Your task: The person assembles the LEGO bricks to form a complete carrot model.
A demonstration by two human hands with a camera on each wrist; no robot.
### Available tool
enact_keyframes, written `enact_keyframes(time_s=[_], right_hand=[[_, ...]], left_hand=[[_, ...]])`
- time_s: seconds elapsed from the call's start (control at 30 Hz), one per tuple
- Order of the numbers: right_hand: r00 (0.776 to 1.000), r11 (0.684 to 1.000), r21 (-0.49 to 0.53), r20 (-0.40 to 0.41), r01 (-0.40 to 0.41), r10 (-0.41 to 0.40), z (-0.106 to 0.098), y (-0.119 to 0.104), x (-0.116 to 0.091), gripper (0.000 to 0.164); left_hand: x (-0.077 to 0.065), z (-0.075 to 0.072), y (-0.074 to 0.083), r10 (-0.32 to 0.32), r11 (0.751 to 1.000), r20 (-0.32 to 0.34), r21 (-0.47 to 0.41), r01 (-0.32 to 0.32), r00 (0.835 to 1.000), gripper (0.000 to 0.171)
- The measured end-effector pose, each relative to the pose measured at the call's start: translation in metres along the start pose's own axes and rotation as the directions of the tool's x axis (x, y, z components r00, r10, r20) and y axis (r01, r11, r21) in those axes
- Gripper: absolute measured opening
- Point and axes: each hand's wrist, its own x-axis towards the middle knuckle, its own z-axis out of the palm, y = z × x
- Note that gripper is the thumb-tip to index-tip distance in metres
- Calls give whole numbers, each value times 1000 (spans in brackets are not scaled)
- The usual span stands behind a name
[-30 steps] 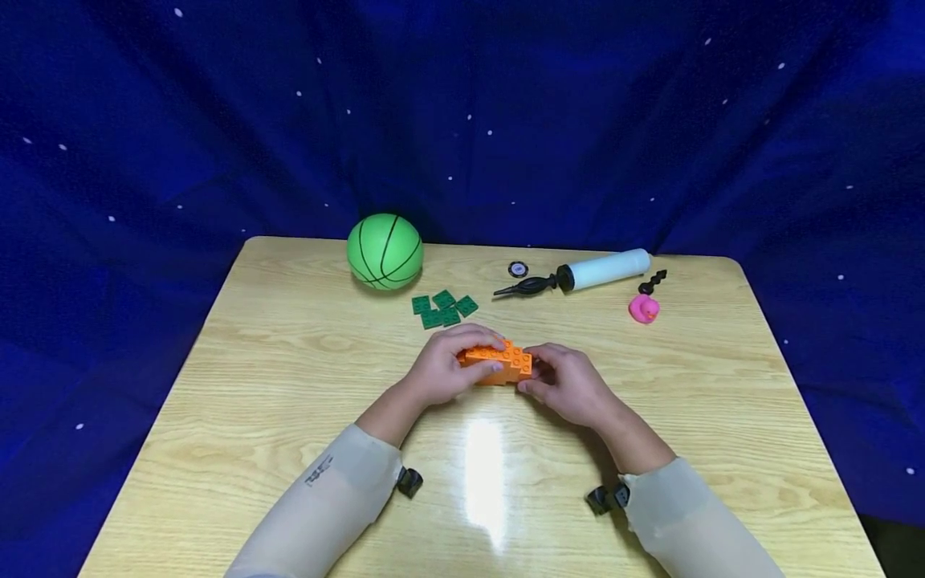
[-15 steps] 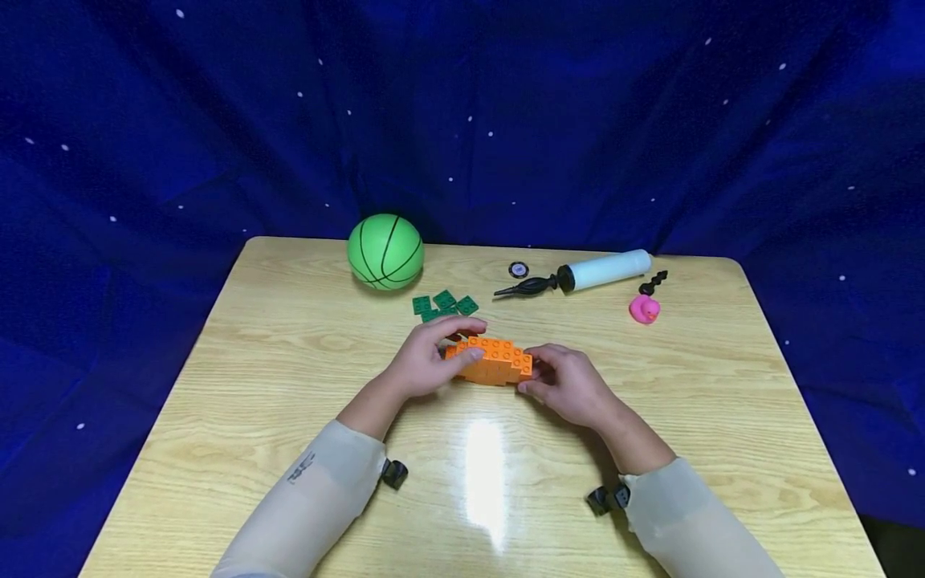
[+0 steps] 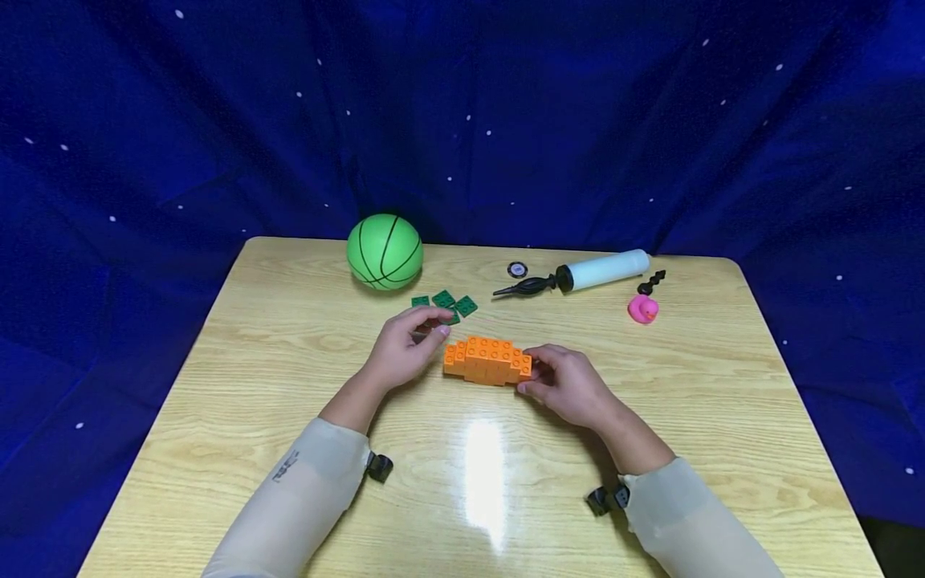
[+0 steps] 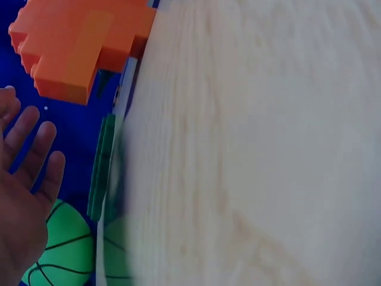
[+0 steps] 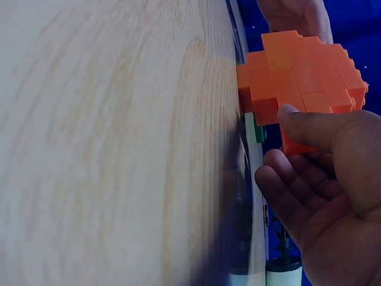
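Note:
A stepped build of orange toy bricks (image 3: 487,361), studs on top, stands at the middle of the table. My right hand (image 3: 571,387) pinches its right end; in the right wrist view the thumb (image 5: 315,126) lies against the orange side, with the other fingers partly hidden behind. Left of the build and apart from it, my left hand (image 3: 400,351) reaches over the flat green bricks (image 3: 466,306) and hides some of them. The left wrist view shows that hand (image 4: 24,196) with fingers loosely spread and nothing held, beside a green brick (image 4: 101,170).
Behind the green bricks sits a green ball (image 3: 385,251) with black lines. Farther right are a round chip (image 3: 517,270), a black-and-pale-blue hand pump (image 3: 607,270), a small black knobbed piece (image 3: 651,282) and a pink rubber duck (image 3: 643,309). A blue curtain (image 3: 462,120) hangs behind.
My left hand has let go of the orange brick build and moved left to the green bricks. My right hand has kept its hold on the build's right end.

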Motion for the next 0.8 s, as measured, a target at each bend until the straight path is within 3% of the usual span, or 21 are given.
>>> enact_keyframes(time_s=[0.2, 0.4, 0.8], right_hand=[[1000, 1000, 1, -1, -2, 2, -1, -1, 0, 48], [1000, 1000, -6, 5, -6, 6, -1, -1, 0, 49], [1000, 1000, 1, 6, -4, 4, -1, -1, 0, 47]], left_hand=[[3, -5, -8, -48, 995, -40, 82, 51, 998, 24], [6, -10, -12, -125, 973, -84, 183, 139, 989, 30], [19, -15, -21, -235, 903, -33, 364, 231, 971, 35]])
